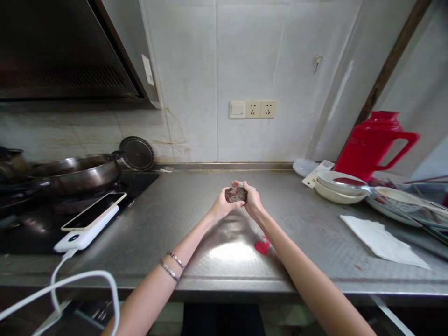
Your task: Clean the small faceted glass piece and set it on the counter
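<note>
Cupping one small dark object, two hands, left hand and right hand, close together around it.

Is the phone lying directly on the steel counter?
No: the phone lies on top of a white power bank, which rests at the edge of the stove, left of both hands.

A small, dark, glossy lump, brownish and partly hidden so its kind is unclear, sits cupped between both hands above the middle of the steel counter, toward its back edge
</note>
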Motion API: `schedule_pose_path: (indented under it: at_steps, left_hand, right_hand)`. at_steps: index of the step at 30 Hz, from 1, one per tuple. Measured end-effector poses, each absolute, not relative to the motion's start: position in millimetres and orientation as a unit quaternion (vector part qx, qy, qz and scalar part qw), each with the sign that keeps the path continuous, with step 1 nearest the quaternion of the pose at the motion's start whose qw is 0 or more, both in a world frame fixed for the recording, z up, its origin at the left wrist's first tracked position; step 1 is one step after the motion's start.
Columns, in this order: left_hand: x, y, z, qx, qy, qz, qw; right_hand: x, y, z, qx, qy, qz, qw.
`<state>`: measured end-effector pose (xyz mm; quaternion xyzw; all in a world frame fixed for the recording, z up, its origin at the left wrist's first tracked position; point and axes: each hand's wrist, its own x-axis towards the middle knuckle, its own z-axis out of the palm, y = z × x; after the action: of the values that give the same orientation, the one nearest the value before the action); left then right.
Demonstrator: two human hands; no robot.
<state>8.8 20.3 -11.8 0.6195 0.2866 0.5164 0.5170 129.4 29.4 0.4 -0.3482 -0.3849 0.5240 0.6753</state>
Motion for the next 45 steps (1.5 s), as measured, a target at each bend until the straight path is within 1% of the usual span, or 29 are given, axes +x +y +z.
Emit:
schedule_pose_path:
  at_steps: [5, 8, 10, 14, 16, 21, 26, 29, 34, 38, 42, 45]
  left_hand:
    - [9, 25, -18, 0.626, 0.388, 0.561, 0.377]
    - [8, 23, -15, 0.607, 0.431, 0.578, 0.334]
    - [8, 21, -13, 0.603, 0.422, 0.580, 0.350]
    - [8, 19, -13, 0.637, 0.325, 0.523, 0.463]
    - [8, 18, -12, 0.632, 0.308, 0.508, 0.498]
    - [7, 17, -5, 0.613, 0.348, 0.516, 0.487]
    - [6, 18, -6, 0.635, 0.301, 0.464, 0.540]
    - [9, 19, -10, 0.632, 0.304, 0.481, 0.526]
    - [15, 18, -18, 0.635, 0.331, 0.534, 0.451]
    - [16, 21, -19, 0.602, 0.371, 0.580, 0.406]
    - [13, 26, -17, 0.567, 0.386, 0.592, 0.423]
    - [10, 27, -16, 0.575, 0.342, 0.590, 0.452]
  right_hand:
    - [121, 33, -9, -0.355, -0.386, 0.489, 0.697]
    - [115, 35, -16, -0.353, -0.390, 0.471, 0.708]
    - [115, 37, -18, -0.357, -0.386, 0.469, 0.710]
    - [129, 41, -11, -0.380, -0.343, 0.466, 0.722]
    - [137, 40, -5, -0.382, -0.322, 0.479, 0.722]
    - [139, 30, 6, -0.354, -0.331, 0.531, 0.695]
    - [130, 26, 6, -0.343, -0.375, 0.530, 0.679]
    - [130, 27, 4, -0.361, -0.367, 0.514, 0.686]
    - [130, 30, -1, -0.377, -0.377, 0.480, 0.697]
    - [122, 32, -8, -0.386, -0.386, 0.443, 0.711]
    - [112, 32, -15, -0.372, -0.403, 0.427, 0.719]
    - [113, 35, -15, -0.374, -0.392, 0.429, 0.723]
